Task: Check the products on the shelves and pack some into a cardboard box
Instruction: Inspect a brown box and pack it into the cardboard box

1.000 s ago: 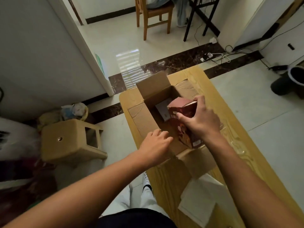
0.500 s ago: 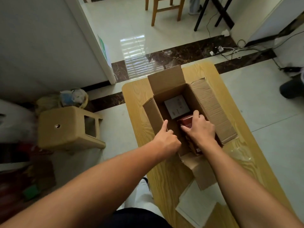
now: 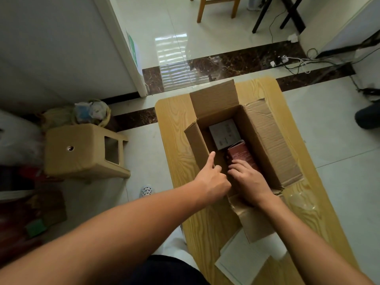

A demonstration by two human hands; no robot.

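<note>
An open cardboard box (image 3: 267, 140) stands on a light wooden table (image 3: 176, 128), its flaps spread outward. Inside it a white product box (image 3: 224, 133) lies flat at the far end. A dark red product box (image 3: 242, 155) lies just nearer, along the right wall. My right hand (image 3: 248, 179) reaches down into the carton, fingers curled on the near end of the red box. My left hand (image 3: 211, 179) grips the carton's left wall at its near end, thumb pointing up along the cardboard.
White paper sheets (image 3: 246, 262) lie on the table's near end, and crumpled clear plastic (image 3: 302, 200) sits to the right of the carton. A beige plastic stool (image 3: 82, 149) stands on the floor to the left. A wooden chair (image 3: 216, 5) and floor cables (image 3: 287, 60) are farther off.
My right hand has lowered the red box from above the carton down to its floor. My left hand moved from the near flap to the left wall, thumb raised.
</note>
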